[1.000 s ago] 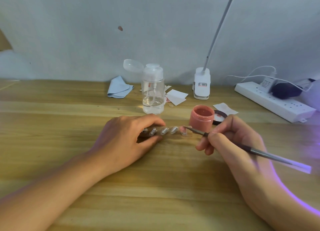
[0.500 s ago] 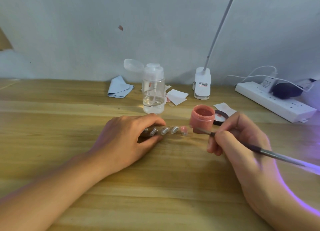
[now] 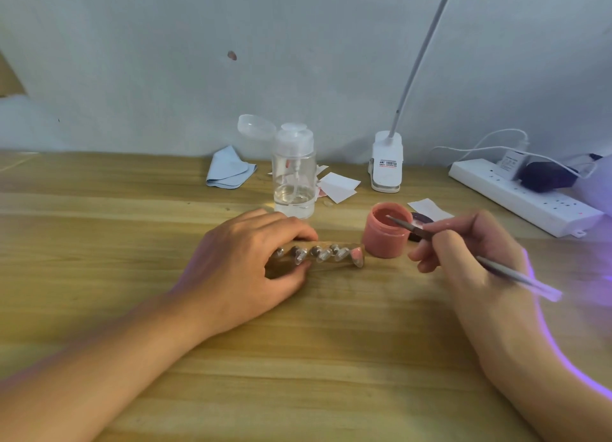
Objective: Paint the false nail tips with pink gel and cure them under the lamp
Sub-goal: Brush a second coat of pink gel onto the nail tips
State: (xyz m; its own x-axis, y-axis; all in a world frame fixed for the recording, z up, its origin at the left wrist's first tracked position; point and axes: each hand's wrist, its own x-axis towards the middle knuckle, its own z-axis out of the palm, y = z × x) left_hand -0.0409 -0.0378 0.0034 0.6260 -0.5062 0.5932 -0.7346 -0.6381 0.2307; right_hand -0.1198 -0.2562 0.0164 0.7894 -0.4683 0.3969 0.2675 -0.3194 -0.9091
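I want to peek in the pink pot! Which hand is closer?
Right. The right hand is just right of the pink pot, dipping its brush in; the left hand holds the nail strip farther left.

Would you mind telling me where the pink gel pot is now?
In the head view the pink gel pot stands right of centre, beside the right end of the nail tip strip, with the brush at its mouth.

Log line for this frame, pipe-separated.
left hand: holds nail strip | right hand: brush tip in gel jar mouth | painted tip: one, others clear
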